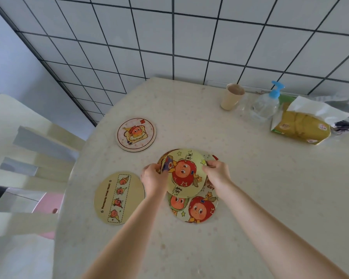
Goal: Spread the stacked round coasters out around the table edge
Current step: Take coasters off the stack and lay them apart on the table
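Speckled table: both hands, left, right, pinch top coaster edges.

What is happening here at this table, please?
A person is laying out round coasters. Both hands, left hand and right hand, grip the top coaster of a loose stack on the table. Two coasters already lie apart near the left edge: one far, one near.
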`<action>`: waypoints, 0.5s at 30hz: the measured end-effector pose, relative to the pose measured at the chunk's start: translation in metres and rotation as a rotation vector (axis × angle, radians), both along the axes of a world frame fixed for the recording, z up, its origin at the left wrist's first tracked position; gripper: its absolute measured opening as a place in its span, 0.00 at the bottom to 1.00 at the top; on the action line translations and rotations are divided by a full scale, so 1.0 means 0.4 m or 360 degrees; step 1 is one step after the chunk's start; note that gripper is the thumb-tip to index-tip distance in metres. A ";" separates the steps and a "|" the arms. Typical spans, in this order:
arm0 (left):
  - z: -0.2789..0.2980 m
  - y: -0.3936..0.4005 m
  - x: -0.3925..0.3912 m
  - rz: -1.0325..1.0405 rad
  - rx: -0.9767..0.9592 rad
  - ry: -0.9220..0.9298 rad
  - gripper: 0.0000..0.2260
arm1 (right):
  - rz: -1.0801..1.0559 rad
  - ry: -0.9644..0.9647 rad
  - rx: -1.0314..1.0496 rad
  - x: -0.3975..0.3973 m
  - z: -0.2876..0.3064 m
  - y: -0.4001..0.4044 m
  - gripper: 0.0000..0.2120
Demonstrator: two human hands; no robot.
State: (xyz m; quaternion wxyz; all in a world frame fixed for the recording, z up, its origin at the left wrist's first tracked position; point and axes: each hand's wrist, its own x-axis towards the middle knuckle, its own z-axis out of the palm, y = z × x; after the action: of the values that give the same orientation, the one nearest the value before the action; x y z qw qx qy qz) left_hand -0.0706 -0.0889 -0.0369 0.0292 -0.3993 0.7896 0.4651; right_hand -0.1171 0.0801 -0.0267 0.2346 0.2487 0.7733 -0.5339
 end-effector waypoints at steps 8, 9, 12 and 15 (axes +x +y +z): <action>-0.005 -0.021 0.010 0.0300 0.0278 0.0008 0.06 | 0.0166 0.0048 0.0136 0.000 0.004 -0.023 0.17; -0.001 -0.022 0.010 0.0338 0.0310 0.0033 0.06 | 0.0191 0.0058 0.0119 -0.003 0.006 -0.023 0.19; 0.018 -0.025 0.011 0.0487 0.0480 0.0133 0.08 | 0.0231 0.0086 0.0064 -0.006 0.012 -0.023 0.19; 0.037 -0.015 0.020 0.0539 0.0589 0.0220 0.09 | 0.0242 0.0179 0.0059 0.002 0.024 -0.028 0.17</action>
State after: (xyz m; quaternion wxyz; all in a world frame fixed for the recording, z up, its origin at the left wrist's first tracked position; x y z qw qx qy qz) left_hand -0.0627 -0.0950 -0.0221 -0.0304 -0.4810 0.6129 0.6261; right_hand -0.1162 0.0691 -0.0172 0.2259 0.1632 0.8117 -0.5132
